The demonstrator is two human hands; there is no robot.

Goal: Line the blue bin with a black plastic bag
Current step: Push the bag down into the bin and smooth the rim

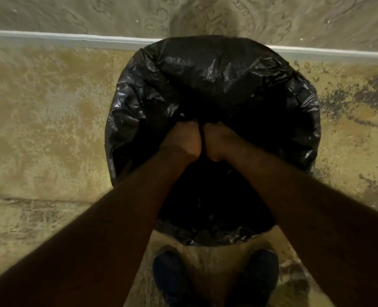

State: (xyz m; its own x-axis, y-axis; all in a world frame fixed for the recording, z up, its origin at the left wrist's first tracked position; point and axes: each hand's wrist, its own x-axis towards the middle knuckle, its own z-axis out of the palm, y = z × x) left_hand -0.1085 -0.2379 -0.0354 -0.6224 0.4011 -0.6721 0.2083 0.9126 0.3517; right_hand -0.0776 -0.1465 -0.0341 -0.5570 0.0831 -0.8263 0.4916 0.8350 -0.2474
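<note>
Head view: the left hand (183,141) and right hand (217,141), clenched, touching, press the black bag (205,74) down inside the bin. Better push evenly toward the bottom, so the folded edge stays over the rim.

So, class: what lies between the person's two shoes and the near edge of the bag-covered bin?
Only bare, mottled floor. The head view shows a short strip of it between the shoes and the black bag draped over the bin's near rim; nothing rests there.
</note>
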